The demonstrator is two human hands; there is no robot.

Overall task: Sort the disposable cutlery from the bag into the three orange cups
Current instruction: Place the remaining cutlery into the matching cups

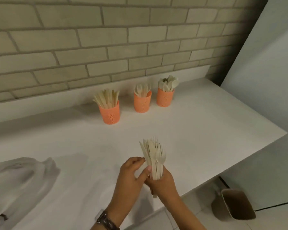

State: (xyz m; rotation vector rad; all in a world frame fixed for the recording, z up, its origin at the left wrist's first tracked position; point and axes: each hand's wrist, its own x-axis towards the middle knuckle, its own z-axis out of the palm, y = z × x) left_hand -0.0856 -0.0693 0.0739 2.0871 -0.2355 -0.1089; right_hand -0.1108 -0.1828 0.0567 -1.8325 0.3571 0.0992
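Observation:
Three orange cups stand in a row near the brick wall. The left cup (109, 114) holds knives, the middle cup (142, 102) holds forks, and the right cup (164, 98) holds spoons. My right hand (163, 183) grips a fanned bundle of pale cutlery (154, 156) by its handles above the counter's front. My left hand (129, 176) pinches a piece at the bundle's left edge with its fingertips. The white plastic bag (22, 181) lies flat at the front left.
The white counter (206, 130) ends at a corner on the right, beside a white cabinet panel (264, 80). A brown bin (236, 205) stands on the tiled floor below the counter edge. I wear a watch (106, 220) on my left wrist.

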